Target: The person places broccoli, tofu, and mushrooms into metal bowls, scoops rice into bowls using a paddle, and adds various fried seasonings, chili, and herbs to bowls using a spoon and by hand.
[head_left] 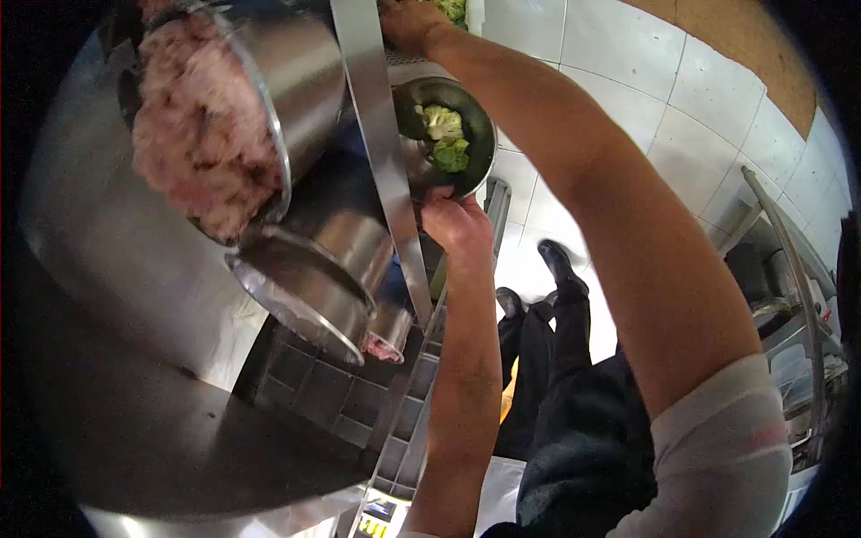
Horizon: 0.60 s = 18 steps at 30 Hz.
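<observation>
My left hand [459, 224] is closed on the near rim of a round metal bowl [484, 148]. Inside the bowl lie a few pieces of broccoli [444, 125], pale stem and green florets showing. My right arm stretches past the bowl to the top of the view, where my right hand [414, 25] is partly cut off by the picture's edge and its fingers are hidden. Close beside that hand, more broccoli [453, 9] shows at the top edge, next to a white container edge [474, 16].
Left of a steel shelf edge [381, 134] stand a large metal pot [300, 72] of pinkish minced-looking meat [206, 125], further metal pots [305, 296] and a small one with pink contents [384, 348]. White floor tiles [619, 54] and a metal rack [789, 242] lie to the right.
</observation>
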Available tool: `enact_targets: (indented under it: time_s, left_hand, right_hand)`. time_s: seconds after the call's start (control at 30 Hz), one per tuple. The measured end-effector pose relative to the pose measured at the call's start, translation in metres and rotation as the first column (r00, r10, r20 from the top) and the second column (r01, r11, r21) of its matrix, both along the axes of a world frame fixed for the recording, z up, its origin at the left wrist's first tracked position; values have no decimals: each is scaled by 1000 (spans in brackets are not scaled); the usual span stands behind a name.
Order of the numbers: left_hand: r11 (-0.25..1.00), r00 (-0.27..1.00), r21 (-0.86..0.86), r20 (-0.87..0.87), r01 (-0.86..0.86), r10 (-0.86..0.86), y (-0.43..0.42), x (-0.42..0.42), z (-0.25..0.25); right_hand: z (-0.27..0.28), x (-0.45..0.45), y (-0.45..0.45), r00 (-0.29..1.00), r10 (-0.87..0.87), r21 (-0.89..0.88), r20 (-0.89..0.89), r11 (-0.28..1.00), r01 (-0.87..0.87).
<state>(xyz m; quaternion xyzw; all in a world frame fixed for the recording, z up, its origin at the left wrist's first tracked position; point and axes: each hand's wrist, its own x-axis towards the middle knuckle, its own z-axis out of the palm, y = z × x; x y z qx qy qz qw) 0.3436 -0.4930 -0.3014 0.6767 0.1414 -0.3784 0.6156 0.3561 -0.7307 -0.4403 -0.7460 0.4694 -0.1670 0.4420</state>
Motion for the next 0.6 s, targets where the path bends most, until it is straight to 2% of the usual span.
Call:
enact_targets:
  time_s: [0.03,0.07,0.1,0.13,0.17,0.2,0.23,0.3,0.33,0.37,0.4,0.43,0.5,0.53,0.57,0.6]
  left_hand:
    - [1000,1000,-7,1,3,-3,2,-1,6]
    - [999,999,-1,-1,51,-51,4,-2,10]
    - [995,995,2,-4,96,-96,5,-4,10]
    - [995,995,-15,-4,95,-95,9,-3,10]
    - [994,993,-33,-55,105,-107,15,4,1]
    - [992,987,-50,-109,113,-118,18,7,-7]
    - [992,987,-66,-112,110,-117,18,8,-10]
    - [997,993,-7,-90,76,-76,9,8,-17]
    - [998,997,-8,-22,69,-69,2,0,-12]
    - [997,997,-16,-26,72,-72,1,-2,-15]
    - [990,994,-87,6,113,-113,2,-1,-21]
    - [976,988,-155,43,151,-146,5,-3,-24]
    - [966,979,-165,63,201,-193,15,-9,-16]
    - [931,961,-339,-180,137,-207,21,-9,-7]
    - [873,879,-486,-405,28,-254,26,-11,4]
    - [889,892,-444,-351,109,-284,26,-21,19]
  right_hand:
    - [-7,7,-6,840,-395,657,373,752,62]
    - [21,-11,-25,930,-312,588,194,796,144]
    - [11,-15,-31,930,-311,574,198,805,147]
    - [2,-19,-41,766,-448,708,461,706,-12]
    - [-4,-26,-53,509,-588,755,628,618,-218]
    - [84,-70,-40,825,-278,474,493,880,14]
    - [93,-85,-28,827,-269,460,493,888,14]
    - [94,-103,-7,826,-135,483,548,857,-181]
    - [110,-112,12,824,-61,495,564,823,-278]
    - [127,-121,34,815,5,509,580,779,-367]
    - [126,-116,63,861,184,267,474,902,-339]
    - [121,-109,94,893,323,-1,313,940,-340]
    - [143,-117,147,905,421,-300,-58,857,-418]
    - [161,-123,160,901,429,-309,-56,851,-425]
    - [177,-131,169,935,353,-333,11,883,-330]
    - [195,-140,173,958,276,-355,79,906,-232]
